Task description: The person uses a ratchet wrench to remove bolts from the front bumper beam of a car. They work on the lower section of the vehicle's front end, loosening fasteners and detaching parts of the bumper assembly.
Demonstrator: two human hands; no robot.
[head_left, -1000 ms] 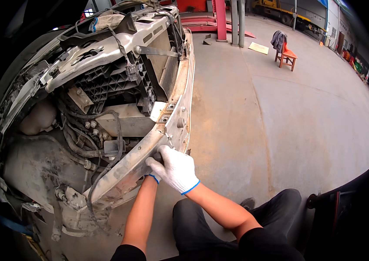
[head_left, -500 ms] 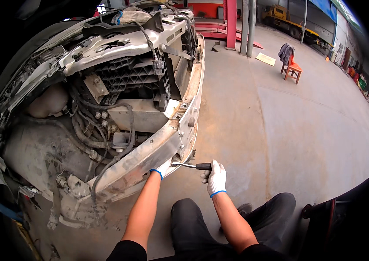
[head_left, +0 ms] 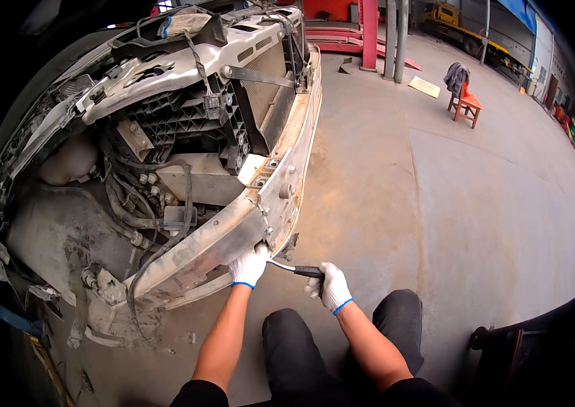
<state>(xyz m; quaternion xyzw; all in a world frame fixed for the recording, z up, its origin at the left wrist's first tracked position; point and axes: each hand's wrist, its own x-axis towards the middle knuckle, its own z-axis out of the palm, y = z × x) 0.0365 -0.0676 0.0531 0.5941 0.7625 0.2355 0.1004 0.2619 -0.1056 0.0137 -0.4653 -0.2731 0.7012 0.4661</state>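
A stripped car front with a dusty metal bumper beam point(head_left: 196, 249) stands before me on the left. My left hand point(head_left: 248, 264), in a white knit glove, is closed against the beam near its corner, its fingertips partly hidden. My right hand point(head_left: 333, 288), gloved alike, is wrapped round the black grip of a long-handled metal tool point(head_left: 309, 271). From that grip a pale, slightly bent shaft runs up and left to my left hand. The hand and the beam hide the tool's working end, so its exact kind does not show.
Hoses and cables point(head_left: 185, 197) hang loose in the open engine bay. A red lift post point(head_left: 368, 34) stands beyond the car. Farther right are a wooden chair point(head_left: 465, 105) with clothing on it and a yellow truck point(head_left: 443, 22). My knees are below my hands.
The tool's handle has swung downward with my right hand and now slopes more. More of my left hand shows at the beam. The whole view has shifted slightly.
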